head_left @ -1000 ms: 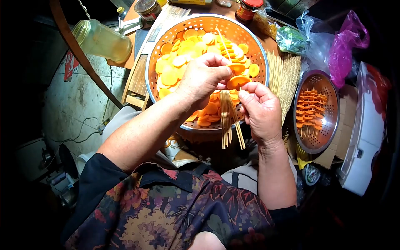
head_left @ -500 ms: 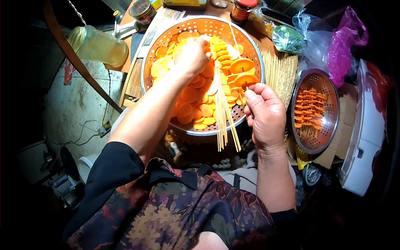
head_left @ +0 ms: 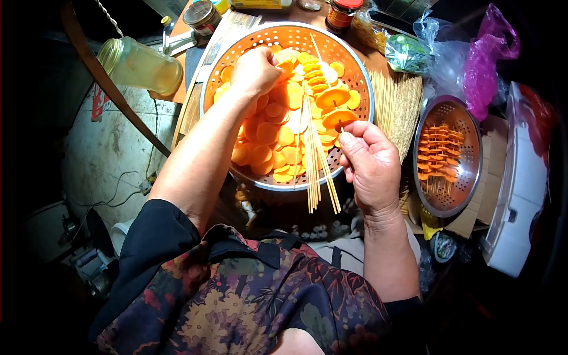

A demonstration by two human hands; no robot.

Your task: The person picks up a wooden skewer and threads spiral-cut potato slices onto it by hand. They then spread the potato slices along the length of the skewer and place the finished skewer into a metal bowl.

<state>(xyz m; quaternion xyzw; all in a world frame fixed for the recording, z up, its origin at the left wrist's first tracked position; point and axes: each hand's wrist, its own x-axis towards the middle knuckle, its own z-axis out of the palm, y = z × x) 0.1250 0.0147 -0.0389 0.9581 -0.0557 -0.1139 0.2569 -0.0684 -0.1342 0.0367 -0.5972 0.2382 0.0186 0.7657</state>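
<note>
My right hand (head_left: 373,165) pinches the lower end of a bamboo skewer (head_left: 318,50) that slants up over the colander. Several round orange slices, which look like carrot, are threaded on it; two large carrot slices (head_left: 333,98) sit nearest my fingers. Over the pile's upper left, my left hand (head_left: 255,72) has its fingers curled together, with a carrot slice (head_left: 286,70) at the fingertips, partly hidden. Below both hands, a large perforated metal colander (head_left: 362,77) holds many loose slices. A bunch of bare skewers (head_left: 313,171) lies across the slices and over its near rim.
A smaller colander (head_left: 433,204) on the right holds filled skewers (head_left: 439,154). More bare skewers (head_left: 384,97) lie beside the large colander. Plastic bags (head_left: 488,65) and a white foam box (head_left: 516,189) stand farther right. Jars (head_left: 201,16) and a tipped plastic container (head_left: 142,64) are at left.
My left hand has moved left and slightly down, away from the threaded slices. My right hand and its skewer have shifted slightly left, and the skewer's tip leans farther left.
</note>
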